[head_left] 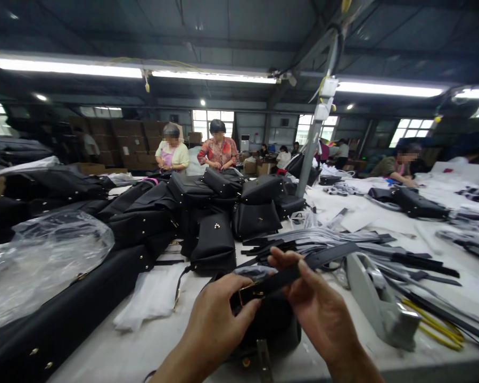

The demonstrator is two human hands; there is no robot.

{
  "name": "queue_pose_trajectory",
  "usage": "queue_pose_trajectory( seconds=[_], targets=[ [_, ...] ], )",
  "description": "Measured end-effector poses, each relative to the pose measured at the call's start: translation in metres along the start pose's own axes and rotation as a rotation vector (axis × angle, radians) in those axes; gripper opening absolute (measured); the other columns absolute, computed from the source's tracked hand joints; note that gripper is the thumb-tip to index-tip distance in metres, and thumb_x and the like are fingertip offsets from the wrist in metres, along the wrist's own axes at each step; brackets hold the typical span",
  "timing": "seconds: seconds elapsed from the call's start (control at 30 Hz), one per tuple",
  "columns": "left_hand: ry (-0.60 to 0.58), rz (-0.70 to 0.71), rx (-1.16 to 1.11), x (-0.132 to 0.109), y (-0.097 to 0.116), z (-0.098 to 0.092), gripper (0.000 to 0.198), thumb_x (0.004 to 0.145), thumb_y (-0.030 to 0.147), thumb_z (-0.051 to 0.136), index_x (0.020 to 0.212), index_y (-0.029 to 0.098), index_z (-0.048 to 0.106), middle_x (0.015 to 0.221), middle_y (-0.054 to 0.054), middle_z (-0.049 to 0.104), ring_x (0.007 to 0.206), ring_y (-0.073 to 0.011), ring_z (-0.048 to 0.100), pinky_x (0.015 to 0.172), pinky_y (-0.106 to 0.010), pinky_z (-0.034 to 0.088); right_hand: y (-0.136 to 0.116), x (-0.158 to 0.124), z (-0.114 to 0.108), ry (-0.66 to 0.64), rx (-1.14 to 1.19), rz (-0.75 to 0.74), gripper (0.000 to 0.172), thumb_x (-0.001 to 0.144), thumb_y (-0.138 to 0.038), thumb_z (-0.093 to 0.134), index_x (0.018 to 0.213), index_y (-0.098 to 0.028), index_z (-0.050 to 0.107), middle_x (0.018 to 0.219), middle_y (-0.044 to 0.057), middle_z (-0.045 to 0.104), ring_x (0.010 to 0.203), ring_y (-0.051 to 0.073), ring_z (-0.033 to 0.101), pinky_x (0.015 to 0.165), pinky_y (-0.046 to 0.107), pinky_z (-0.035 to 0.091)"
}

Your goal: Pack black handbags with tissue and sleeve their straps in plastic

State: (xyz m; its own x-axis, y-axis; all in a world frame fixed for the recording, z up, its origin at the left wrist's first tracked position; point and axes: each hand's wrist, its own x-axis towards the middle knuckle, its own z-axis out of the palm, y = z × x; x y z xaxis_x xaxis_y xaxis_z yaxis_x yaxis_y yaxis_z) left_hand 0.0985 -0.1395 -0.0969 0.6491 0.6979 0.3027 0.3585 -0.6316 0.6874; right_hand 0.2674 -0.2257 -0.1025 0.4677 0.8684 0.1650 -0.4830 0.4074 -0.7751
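Observation:
My left hand pinches a gold buckle at the near end of a black strap. The strap runs up to the right through my right hand, whose thumb and fingers close on it. Below both hands a black handbag rests on the table, partly hidden by them, with a metal clasp piece at its front. A grey tape dispenser stands just right of my right hand.
Black handbags are piled ahead and to the left. Clear plastic wrap and white sheets lie at left. Bundled straps and yellow-handled scissors lie at right. A metal post rises behind; several people work farther back.

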Motion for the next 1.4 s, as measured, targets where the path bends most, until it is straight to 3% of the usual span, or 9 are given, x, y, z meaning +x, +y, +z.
queue_pose_trajectory(
  seconds=[0.13, 0.27, 0.43, 0.73, 0.97, 1.13, 1.27, 1.33, 1.4],
  targets=[
    [0.038, 0.054, 0.020, -0.001, -0.008, 0.004, 0.021, 0.084, 0.023, 0.066, 0.102, 0.031, 0.072, 0.104, 0.001, 0.074, 0.097, -0.0224, 0.068, 0.083, -0.032, 0.049, 0.009, -0.007, 0.003, -0.082, -0.508, -0.013, 0.028, 0.089, -0.047, 0.069, 0.104, -0.024, 0.075, 0.121, 0.005, 0.072, 0.112, 0.024, 0.065, 0.099, 0.033, 0.050],
    [0.057, 0.063, 0.040, -0.004, -0.016, 0.003, 0.026, 0.086, 0.026, 0.065, 0.111, 0.032, 0.070, 0.112, 0.001, 0.074, 0.106, -0.0237, 0.067, 0.091, -0.036, 0.051, 0.010, -0.005, -0.002, -0.005, -0.781, -0.066, 0.040, 0.088, -0.056, 0.066, 0.100, -0.020, 0.080, 0.098, 0.008, 0.078, 0.091, 0.026, 0.071, 0.081, 0.033, 0.057],
    [0.071, 0.016, 0.014, -0.010, -0.014, -0.004, 0.027, 0.088, 0.031, 0.065, 0.114, 0.033, 0.070, 0.114, 0.001, 0.074, 0.106, -0.0233, 0.068, 0.093, -0.036, 0.052, 0.017, -0.005, -0.011, 0.133, -0.610, -0.059, 0.047, 0.083, -0.056, 0.072, 0.109, -0.018, 0.077, 0.091, 0.008, 0.078, 0.073, 0.024, 0.073, 0.065, 0.032, 0.062],
    [0.149, -0.062, -0.139, -0.008, -0.010, -0.008, 0.023, 0.086, 0.033, 0.068, 0.108, 0.029, 0.074, 0.110, 0.000, 0.076, 0.104, -0.0230, 0.069, 0.096, -0.035, 0.051, 0.022, -0.005, -0.006, 0.217, -0.210, -0.004, 0.034, 0.074, -0.045, 0.084, 0.095, -0.018, 0.078, 0.086, 0.007, 0.079, 0.072, 0.022, 0.075, 0.056, 0.024, 0.064],
    [0.159, -0.102, -0.170, -0.005, -0.004, -0.005, 0.032, 0.083, 0.033, 0.071, 0.115, 0.031, 0.072, 0.098, 0.002, 0.076, 0.090, -0.0207, 0.069, 0.083, -0.030, 0.050, 0.026, -0.013, -0.017, 0.162, -0.337, -0.042, 0.032, 0.081, -0.046, 0.078, 0.103, -0.022, 0.077, 0.096, 0.006, 0.079, 0.078, 0.026, 0.075, 0.062, 0.029, 0.066],
    [0.128, -0.085, -0.124, -0.006, -0.002, -0.005, 0.031, 0.083, 0.033, 0.070, 0.114, 0.033, 0.071, 0.087, 0.004, 0.074, 0.078, -0.0185, 0.067, 0.072, -0.028, 0.048, 0.025, -0.026, -0.007, 0.175, -0.674, -0.182, 0.031, 0.083, -0.050, 0.073, 0.103, -0.027, 0.077, 0.101, 0.005, 0.078, 0.068, 0.024, 0.074, 0.061, 0.030, 0.065],
    [0.172, -0.021, -0.015, -0.005, -0.003, 0.004, 0.032, 0.084, 0.020, 0.064, 0.114, 0.030, 0.069, 0.108, 0.002, 0.075, 0.095, -0.0216, 0.068, 0.084, -0.031, 0.048, 0.030, -0.033, 0.011, 0.147, -0.895, -0.356, 0.024, 0.085, -0.048, 0.069, 0.098, -0.030, 0.078, 0.097, 0.003, 0.077, 0.061, 0.020, 0.071, 0.062, 0.030, 0.062],
    [0.153, -0.014, -0.011, -0.003, -0.003, 0.003, 0.032, 0.085, 0.019, 0.062, 0.115, 0.028, 0.068, 0.111, 0.001, 0.074, 0.098, -0.0226, 0.068, 0.087, -0.032, 0.047, 0.029, -0.029, 0.013, 0.153, -0.876, -0.361, 0.025, 0.086, -0.048, 0.068, 0.096, -0.027, 0.077, 0.093, 0.004, 0.076, 0.061, 0.019, 0.069, 0.059, 0.028, 0.060],
    [0.059, -0.008, -0.103, -0.002, -0.003, -0.003, 0.029, 0.085, 0.024, 0.067, 0.114, 0.028, 0.068, 0.105, 0.001, 0.074, 0.096, -0.0214, 0.068, 0.085, -0.030, 0.048, 0.021, -0.019, 0.008, 0.165, -0.738, -0.297, 0.025, 0.085, -0.046, 0.069, 0.096, -0.025, 0.076, 0.087, 0.005, 0.075, 0.057, 0.016, 0.062, 0.051, 0.024, 0.054]
  ],
)
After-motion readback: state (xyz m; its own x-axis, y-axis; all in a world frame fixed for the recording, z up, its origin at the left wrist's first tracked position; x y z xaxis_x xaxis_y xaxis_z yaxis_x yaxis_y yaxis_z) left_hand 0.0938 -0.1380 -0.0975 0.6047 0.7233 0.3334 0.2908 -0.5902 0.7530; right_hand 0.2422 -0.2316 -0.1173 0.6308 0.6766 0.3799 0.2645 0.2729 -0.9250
